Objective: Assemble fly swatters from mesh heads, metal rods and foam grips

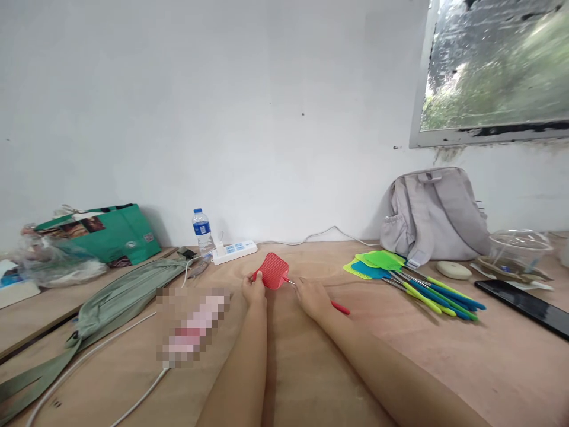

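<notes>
Flyswatter: red, and I've got it mid-desk
Left grip: pinching its mesh edge
Right grip: closed over its shaft

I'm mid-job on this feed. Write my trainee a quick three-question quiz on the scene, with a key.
1. Multiple choice: What color is the fly swatter being held?
A) blue
B) green
C) red

2. True or false: The gray backpack stands to the right of the water bottle.

3. Fill in: The ____ is the one at the held swatter's mesh head.

Key:
1. C
2. True
3. left hand
</notes>
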The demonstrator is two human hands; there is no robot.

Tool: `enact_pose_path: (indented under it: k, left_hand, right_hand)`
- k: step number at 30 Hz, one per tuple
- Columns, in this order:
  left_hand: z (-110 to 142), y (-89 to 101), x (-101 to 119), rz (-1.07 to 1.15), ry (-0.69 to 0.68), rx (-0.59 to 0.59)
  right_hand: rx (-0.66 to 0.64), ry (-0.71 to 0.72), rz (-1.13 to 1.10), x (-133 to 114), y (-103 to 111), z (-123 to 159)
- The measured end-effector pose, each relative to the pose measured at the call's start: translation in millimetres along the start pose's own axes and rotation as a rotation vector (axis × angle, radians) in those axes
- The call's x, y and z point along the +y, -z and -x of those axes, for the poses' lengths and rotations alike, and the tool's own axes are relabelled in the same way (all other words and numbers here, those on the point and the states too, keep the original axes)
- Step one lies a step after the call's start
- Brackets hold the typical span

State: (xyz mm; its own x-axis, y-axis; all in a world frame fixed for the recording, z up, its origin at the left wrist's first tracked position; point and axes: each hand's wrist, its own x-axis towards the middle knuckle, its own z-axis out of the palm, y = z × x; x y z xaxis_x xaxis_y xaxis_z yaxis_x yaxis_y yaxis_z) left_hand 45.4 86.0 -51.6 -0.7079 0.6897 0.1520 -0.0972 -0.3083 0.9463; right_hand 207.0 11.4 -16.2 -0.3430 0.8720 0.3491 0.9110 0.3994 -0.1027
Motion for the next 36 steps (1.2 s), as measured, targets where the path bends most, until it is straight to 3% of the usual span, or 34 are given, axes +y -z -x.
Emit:
enact_pose_path:
  k: [5,8,12,14,18,24,29,33,36]
  left_hand:
    - [13.4,-1.6,13.9,-0.159,-0.122,-0.216]
    - [33.3,-1.7,29.6,-0.252,-0.284,-0.368]
    - [64.8,-4.1,44.6,-0.660,-0.719,-0.890]
    - [76.3,-7.5,45.4,-0.816,-0.824,-1.027]
    - [81.4,-13.4,40.4,-0.866,-0.717,-0.947]
    - [58.4,-9.0,41.0,-0.795,-0.556,-0.869]
    - [43.1,-9.3,34.2,-0.700,-0.473,-0.808]
    - [29.5,-10.6,24.3,-0.675,-0.447,-0.749]
    - [14.6,-5.1,24.4,-0.715,-0.438,-0.696]
  right_hand:
    - [0.018,-0.053,0.012,26.2,6.9,7.6]
    - [0.010,-0.077,0.007,47.5,12.7,13.0]
    - [0.002,-0.072,-0.006,58.9,15.0,15.8]
    - [-0.001,-0.041,-0.007,56.7,13.5,15.2]
    - [-0.023,0.028,0.021,46.8,9.2,12.3]
    - [-0.045,0.097,0.041,27.8,6.8,8.0]
    - [-0.052,0.062,0.028,14.1,7.1,6.4]
    - [-0.073,0.056,0.004,12.2,11.5,9.3]
    - [-0.124,0.145,-0.035,22.6,18.3,17.2]
